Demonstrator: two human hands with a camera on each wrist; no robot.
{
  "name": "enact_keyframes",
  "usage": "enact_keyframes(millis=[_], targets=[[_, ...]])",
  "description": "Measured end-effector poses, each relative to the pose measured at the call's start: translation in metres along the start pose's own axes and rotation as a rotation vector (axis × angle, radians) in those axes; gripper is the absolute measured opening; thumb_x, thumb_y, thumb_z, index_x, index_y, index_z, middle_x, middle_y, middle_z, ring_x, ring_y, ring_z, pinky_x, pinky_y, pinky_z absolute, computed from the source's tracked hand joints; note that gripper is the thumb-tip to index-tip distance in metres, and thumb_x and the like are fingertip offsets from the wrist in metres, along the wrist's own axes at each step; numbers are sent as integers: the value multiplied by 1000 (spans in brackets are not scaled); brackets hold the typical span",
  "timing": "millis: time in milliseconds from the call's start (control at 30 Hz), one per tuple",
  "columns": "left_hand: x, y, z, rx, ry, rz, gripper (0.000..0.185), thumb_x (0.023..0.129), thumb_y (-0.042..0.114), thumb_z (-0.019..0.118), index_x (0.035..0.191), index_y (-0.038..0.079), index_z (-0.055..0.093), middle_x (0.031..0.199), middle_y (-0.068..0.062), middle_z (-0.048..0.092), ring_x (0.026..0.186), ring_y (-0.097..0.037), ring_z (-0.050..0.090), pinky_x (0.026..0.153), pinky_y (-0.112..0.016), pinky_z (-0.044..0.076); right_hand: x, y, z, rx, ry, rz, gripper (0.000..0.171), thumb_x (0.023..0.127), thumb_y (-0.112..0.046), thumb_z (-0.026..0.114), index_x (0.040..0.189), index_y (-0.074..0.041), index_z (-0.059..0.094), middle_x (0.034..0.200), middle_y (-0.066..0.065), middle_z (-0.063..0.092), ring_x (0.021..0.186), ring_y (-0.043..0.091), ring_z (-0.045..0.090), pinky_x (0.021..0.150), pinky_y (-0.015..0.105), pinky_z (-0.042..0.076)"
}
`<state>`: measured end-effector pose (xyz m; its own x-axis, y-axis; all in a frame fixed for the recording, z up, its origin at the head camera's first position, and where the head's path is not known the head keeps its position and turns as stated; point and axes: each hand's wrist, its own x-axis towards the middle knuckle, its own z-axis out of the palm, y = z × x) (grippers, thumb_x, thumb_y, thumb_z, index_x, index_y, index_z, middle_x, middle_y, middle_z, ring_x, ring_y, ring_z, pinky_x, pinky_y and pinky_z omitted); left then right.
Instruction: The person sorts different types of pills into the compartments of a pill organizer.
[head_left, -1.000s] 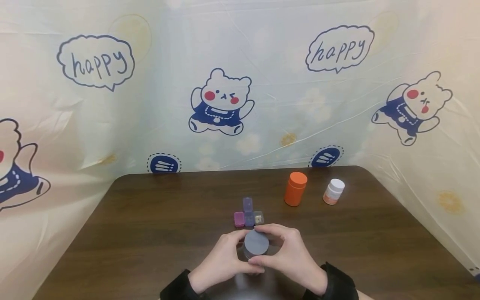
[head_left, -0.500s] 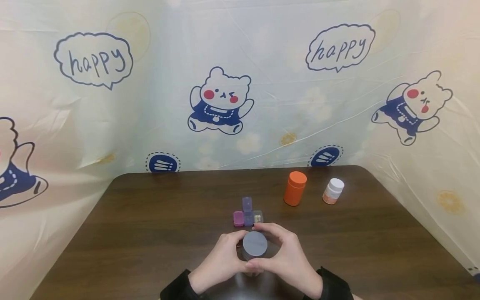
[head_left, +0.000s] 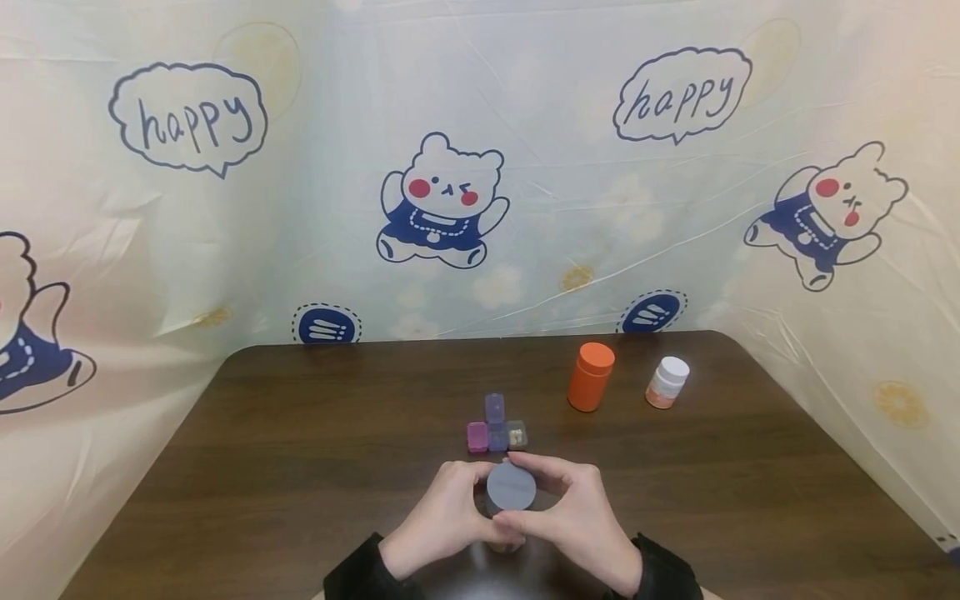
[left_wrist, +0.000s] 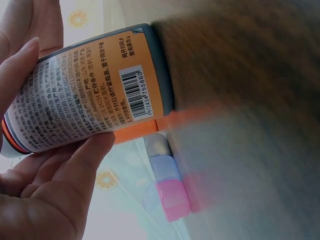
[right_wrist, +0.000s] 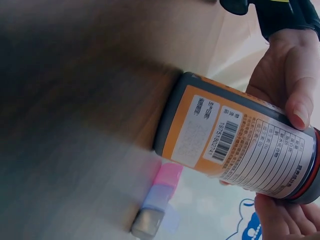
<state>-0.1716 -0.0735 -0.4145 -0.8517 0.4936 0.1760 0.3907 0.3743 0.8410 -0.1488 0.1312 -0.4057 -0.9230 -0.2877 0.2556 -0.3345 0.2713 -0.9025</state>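
Observation:
A dark supplement bottle (left_wrist: 90, 95) with an orange and white printed label stands upright in front of the person, its base right at the tabletop. Its round grey cap (head_left: 512, 487) faces up in the head view. My left hand (head_left: 442, 512) grips the bottle from the left, thumb on the near side. From the right, my right hand (head_left: 573, 517) curls thumb and index finger around the top by the cap. Just beyond lies a small pill organizer (head_left: 497, 437) with pink, purple and clear compartments. A purple lid (head_left: 495, 407) is flipped back, and the clear compartment (head_left: 517, 436) holds pale bits.
An orange bottle (head_left: 590, 379) stands at the back right of the brown table (head_left: 337, 417). To its right is a small white bottle (head_left: 667, 383) with a white cap. A patterned curtain (head_left: 555, 167) hangs behind the table and along its sides.
My right hand's fingers have shifted slightly around the top of the bottle. Both hands and the bottle stay in nearly the same place.

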Motion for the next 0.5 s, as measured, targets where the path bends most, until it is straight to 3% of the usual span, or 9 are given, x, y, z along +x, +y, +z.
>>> enact_keyframes(millis=[267, 400, 500], targets=[[2, 0, -1, -17, -18, -2, 44, 72, 24, 97, 110, 10, 79, 98, 2, 80, 86, 5, 61, 79, -19, 52, 1, 1, -4, -18, -44, -51, 55, 85, -19, 89, 132, 3, 69, 126, 17, 76, 111, 5, 73, 91, 21, 59], [1, 1, -1, -18, -15, 1, 43, 71, 23, 97, 108, 9, 79, 98, 1, 81, 86, 5, 62, 80, -19, 52, 2, 5, -6, 25, -94, -72, 57, 88, -16, 85, 139, 0, 65, 131, 17, 74, 121, 1, 68, 100, 17, 54], [1, 1, 1, -1, -4, 12, 43, 71, 23, 97, 107, 9, 79, 98, 0, 81, 86, 6, 61, 79, -19, 51, 0, 9, -7, 54, -121, -110, 66, 87, -11, 86, 146, -2, 58, 136, 19, 71, 130, -1, 62, 106, 15, 48]])
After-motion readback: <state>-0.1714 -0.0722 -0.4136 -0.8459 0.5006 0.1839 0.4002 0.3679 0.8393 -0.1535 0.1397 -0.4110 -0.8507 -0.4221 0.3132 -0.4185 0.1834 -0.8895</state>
